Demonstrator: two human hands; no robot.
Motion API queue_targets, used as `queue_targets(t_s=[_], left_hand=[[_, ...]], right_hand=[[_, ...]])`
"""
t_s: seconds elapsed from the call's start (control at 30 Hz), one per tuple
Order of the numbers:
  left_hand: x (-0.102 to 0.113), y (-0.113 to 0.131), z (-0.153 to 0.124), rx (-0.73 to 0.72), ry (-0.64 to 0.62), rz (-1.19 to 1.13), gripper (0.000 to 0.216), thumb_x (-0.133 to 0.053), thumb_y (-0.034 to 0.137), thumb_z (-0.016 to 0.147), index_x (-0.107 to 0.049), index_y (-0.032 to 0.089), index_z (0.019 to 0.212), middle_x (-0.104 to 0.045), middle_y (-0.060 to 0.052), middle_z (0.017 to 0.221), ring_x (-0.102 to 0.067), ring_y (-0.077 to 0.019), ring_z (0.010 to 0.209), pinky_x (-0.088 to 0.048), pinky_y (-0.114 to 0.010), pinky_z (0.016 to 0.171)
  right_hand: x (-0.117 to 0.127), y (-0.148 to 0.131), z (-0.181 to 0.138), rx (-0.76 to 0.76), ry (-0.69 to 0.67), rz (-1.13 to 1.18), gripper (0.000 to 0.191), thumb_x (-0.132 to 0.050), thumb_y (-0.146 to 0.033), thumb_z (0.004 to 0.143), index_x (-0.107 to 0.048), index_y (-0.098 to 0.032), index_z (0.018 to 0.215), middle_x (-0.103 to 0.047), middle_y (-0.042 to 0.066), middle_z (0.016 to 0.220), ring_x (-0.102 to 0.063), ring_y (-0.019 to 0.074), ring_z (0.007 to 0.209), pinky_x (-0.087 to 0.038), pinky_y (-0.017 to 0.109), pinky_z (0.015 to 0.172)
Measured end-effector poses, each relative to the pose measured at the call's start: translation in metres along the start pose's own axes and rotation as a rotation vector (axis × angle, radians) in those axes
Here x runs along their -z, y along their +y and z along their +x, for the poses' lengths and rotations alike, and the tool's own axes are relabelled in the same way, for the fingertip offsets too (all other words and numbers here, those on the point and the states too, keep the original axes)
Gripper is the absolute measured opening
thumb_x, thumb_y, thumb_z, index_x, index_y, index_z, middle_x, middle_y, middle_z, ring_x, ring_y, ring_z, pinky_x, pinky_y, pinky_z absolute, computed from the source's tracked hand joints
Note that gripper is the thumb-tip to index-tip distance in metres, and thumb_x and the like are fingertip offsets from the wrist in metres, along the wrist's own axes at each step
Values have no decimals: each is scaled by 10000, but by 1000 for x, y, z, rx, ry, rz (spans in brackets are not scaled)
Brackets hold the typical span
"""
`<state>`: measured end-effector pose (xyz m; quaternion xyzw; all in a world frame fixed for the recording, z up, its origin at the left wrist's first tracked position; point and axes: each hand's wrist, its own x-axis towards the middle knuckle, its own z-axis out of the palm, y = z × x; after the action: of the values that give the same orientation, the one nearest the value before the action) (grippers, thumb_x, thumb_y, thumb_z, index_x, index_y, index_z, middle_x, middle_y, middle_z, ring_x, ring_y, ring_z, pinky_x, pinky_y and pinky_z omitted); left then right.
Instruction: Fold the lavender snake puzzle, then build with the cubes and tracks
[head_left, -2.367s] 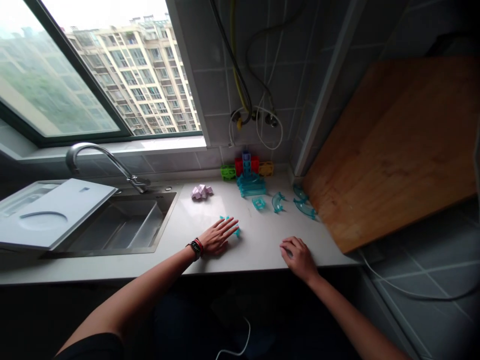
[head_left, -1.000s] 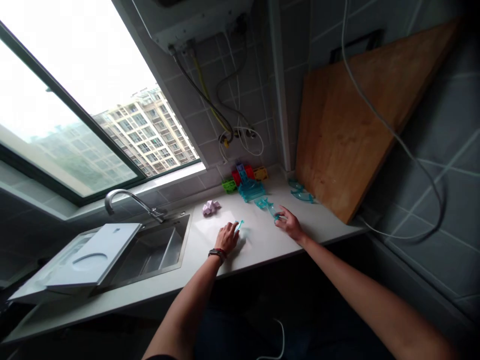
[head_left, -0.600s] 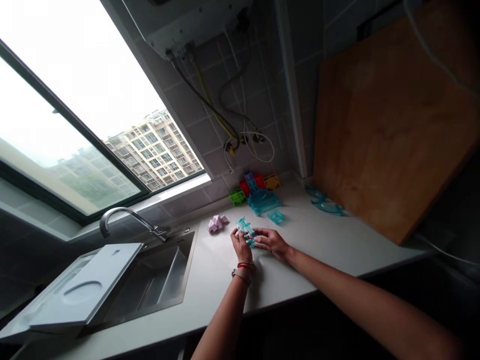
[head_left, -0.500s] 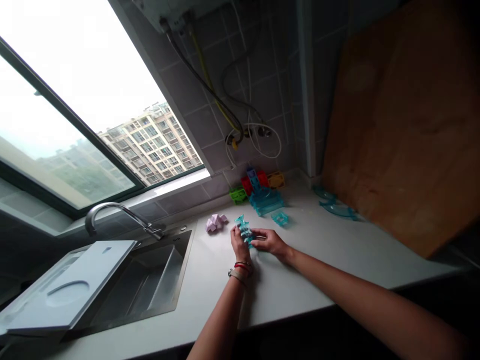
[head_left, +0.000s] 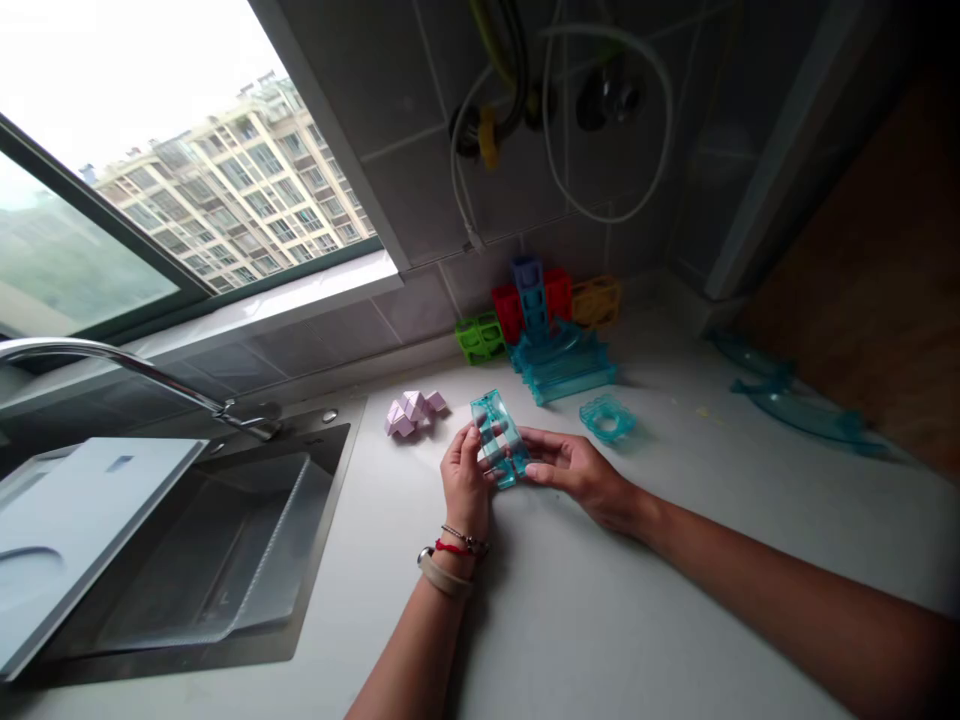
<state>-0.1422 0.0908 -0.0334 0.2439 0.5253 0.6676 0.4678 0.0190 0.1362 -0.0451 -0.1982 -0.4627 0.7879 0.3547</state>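
Both hands closed on one translucent teal track piece (head_left: 498,438), held just above the pale countertop (head_left: 675,560) a little in front of the person. The left hand (head_left: 465,482) pinched its near-left edge between thumb and fingers, and the right hand (head_left: 581,472) gripped it from the right side with the fingertips curled over the long edge; whether it was one piece or two pressed together could not be told. To handle it well, the grip probably needed to sit on the side rails, not the thin ribbed middle, with both hands pressing evenly so the plastic did not twist or snap, and the piece kept low over the counter so a slip would cost little. Just beyond the right hand lay a small teal ring piece (head_left: 607,417), apart from the fingers. Farther back stood a stack of teal plates (head_left: 562,368) with coloured frame blocks (head_left: 541,300) against the tiled wall, and a pink folded toy (head_left: 412,410) lay to the left, near the sink (head_left: 217,560). Curved teal tracks (head_left: 787,400) lay well apart at the right, by the wooden board (head_left: 885,270).
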Motion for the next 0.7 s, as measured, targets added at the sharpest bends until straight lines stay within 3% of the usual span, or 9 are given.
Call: queue_targets(t_s=[0.33, 0.47, 0.7], left_hand=[[-1, 3, -1, -2, 27, -4, 516, -802, 543, 805, -674, 198, 1166, -777, -105, 1080, -783, -228, 797, -615, -291, 659], [-1, 4, -1, -4, 12, 0, 515, -799, 554, 802, -667, 195, 1146, -776, -102, 1069, -783, -230, 800, -622, -307, 673], [1, 8, -3, 20, -17, 16, 470, -765, 558, 832, -646, 198, 1108, -768, -108, 1046, -777, -220, 728, -616, -308, 623]], right_hand=[[0, 0, 1, -26, -47, -26, 560, -895, -338, 763, -730, -226, 1286, -737, 90, 1301, -653, 312, 1255, -418, 549, 1183], [3, 1, 0, -17, -29, -50, 618, -919, -339, 728, -722, -221, 1303, -725, 93, 1327, -626, 327, 1293, -386, 573, 1206], [2, -2, -1, -24, -43, -43, 619, -909, -337, 731, -717, -233, 1310, -719, 88, 1334, -627, 332, 1293, -384, 590, 1204]])
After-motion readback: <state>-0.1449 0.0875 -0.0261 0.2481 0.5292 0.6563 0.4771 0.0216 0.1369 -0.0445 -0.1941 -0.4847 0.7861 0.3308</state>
